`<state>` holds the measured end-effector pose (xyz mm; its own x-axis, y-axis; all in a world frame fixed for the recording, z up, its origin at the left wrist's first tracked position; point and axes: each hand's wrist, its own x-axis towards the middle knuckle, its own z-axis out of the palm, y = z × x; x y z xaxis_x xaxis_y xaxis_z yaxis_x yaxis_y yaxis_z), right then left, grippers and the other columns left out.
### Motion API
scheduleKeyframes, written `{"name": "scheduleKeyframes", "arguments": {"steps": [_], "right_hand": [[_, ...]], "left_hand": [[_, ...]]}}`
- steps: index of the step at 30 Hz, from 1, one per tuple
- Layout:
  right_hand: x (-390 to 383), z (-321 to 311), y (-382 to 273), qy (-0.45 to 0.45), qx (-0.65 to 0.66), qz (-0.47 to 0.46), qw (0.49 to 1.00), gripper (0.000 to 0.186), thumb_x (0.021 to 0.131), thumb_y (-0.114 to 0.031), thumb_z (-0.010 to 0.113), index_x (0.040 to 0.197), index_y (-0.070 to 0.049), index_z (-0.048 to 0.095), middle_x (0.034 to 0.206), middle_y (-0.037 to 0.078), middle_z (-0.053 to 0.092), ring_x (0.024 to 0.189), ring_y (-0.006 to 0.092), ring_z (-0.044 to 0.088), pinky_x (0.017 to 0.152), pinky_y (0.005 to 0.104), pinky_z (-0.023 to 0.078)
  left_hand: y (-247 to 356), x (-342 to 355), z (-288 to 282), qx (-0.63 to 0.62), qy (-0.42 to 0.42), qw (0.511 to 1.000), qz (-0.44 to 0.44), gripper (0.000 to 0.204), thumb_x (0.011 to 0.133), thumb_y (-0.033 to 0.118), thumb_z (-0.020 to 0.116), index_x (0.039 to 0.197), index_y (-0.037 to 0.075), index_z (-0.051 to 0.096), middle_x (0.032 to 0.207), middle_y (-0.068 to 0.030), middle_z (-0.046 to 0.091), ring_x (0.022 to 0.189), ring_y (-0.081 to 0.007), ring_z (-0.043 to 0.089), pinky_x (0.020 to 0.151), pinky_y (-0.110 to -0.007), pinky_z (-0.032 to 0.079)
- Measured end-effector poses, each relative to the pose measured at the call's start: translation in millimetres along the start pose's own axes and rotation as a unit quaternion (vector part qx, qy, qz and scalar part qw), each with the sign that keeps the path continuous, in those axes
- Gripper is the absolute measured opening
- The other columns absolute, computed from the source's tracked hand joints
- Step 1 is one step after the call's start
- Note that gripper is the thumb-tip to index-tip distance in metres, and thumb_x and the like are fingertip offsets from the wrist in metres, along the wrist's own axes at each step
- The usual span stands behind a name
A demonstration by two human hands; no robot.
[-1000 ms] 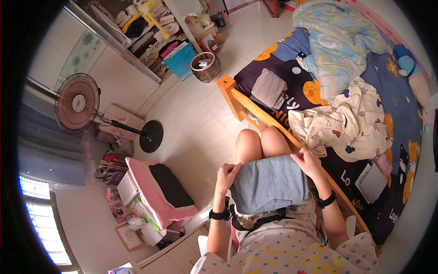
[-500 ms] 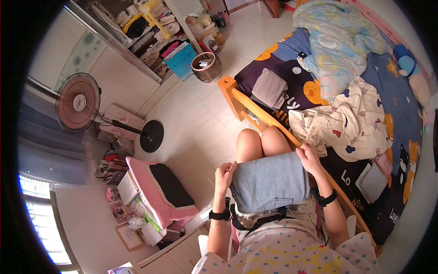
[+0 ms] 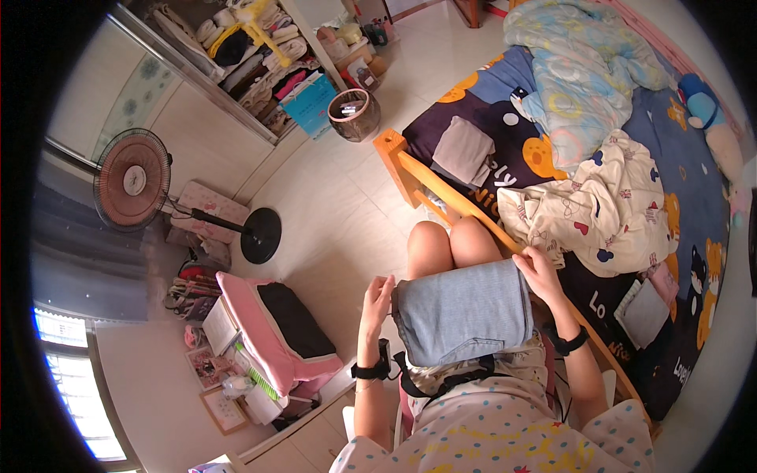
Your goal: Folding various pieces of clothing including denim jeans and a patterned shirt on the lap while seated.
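Note:
A folded pair of blue denim jeans (image 3: 464, 311) lies flat across my lap, with a pocket seam showing near its lower edge. My left hand (image 3: 378, 302) is just off the left side of the jeans, its fingers stretched out and holding nothing. At the upper right corner, my right hand (image 3: 541, 273) has its fingers closed on the edge of the fabric. Both wrists wear black bands.
To my right, a wooden-framed bed (image 3: 441, 185) carries a crumpled cream cloth (image 3: 603, 209), a quilt (image 3: 583, 75), folded grey clothes (image 3: 464, 150) and another folded stack (image 3: 643, 314). A standing fan (image 3: 134, 180), a pink-edged case (image 3: 296, 323) and a round pot (image 3: 354, 118) stand on the left.
My left hand has come off the upper left corner of the jeans and moved slightly left, its fingers straightening. The right hand stays at its corner. The jeans look flatter.

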<state>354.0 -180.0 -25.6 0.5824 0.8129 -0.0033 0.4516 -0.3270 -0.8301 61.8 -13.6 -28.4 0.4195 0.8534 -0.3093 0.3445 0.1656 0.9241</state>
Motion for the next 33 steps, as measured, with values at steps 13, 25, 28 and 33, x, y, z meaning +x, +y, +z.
{"name": "scheduleKeyframes", "arguments": {"steps": [13,25,28,33], "right_hand": [[-30,-15,-17,-0.030,0.092,0.023,0.995,0.014,0.079,-0.011,0.065,0.084,-0.001,0.056,0.065,0.002,0.053,0.057,0.0071,0.050,0.052,0.0211,0.042],[-40,-12,-24,-0.044,0.041,0.055,0.997,0.022,0.073,-0.014,0.071,0.073,0.001,0.055,0.067,0.006,0.053,0.058,0.0123,0.054,0.055,0.0250,0.044],[-43,-6,-19,-0.037,0.041,0.021,0.998,0.020,0.075,-0.010,0.069,0.073,0.001,0.053,0.071,0.005,0.050,0.059,0.0097,0.051,0.054,0.0233,0.042],[-41,-18,-29,-0.036,0.183,0.013,0.982,0.018,0.077,-0.004,0.066,0.073,0.002,0.049,0.075,0.003,0.044,0.061,0.0067,0.045,0.054,0.0204,0.039]], "left_hand": [[17,-37,4,0.164,0.052,0.985,0.020,0.027,0.081,0.023,0.065,0.084,-0.004,0.063,0.073,-0.0127,0.065,0.072,-0.0169,0.065,0.065,-0.028,0.049],[2,-30,11,0.105,0.060,0.990,0.070,0.021,0.084,0.016,0.061,0.073,0.000,0.053,0.055,-0.0017,0.048,0.052,-0.0050,0.042,0.049,-0.023,0.036],[-8,-24,12,0.054,0.054,0.995,0.064,0.022,0.086,0.015,0.059,0.072,0.000,0.051,0.053,0.0020,0.042,0.051,-0.0037,0.035,0.046,-0.022,0.032],[-8,-28,13,0.054,0.062,0.994,0.069,0.023,0.087,0.016,0.058,0.071,0.001,0.051,0.055,0.0043,0.042,0.053,-0.0028,0.036,0.047,-0.020,0.031]]}}
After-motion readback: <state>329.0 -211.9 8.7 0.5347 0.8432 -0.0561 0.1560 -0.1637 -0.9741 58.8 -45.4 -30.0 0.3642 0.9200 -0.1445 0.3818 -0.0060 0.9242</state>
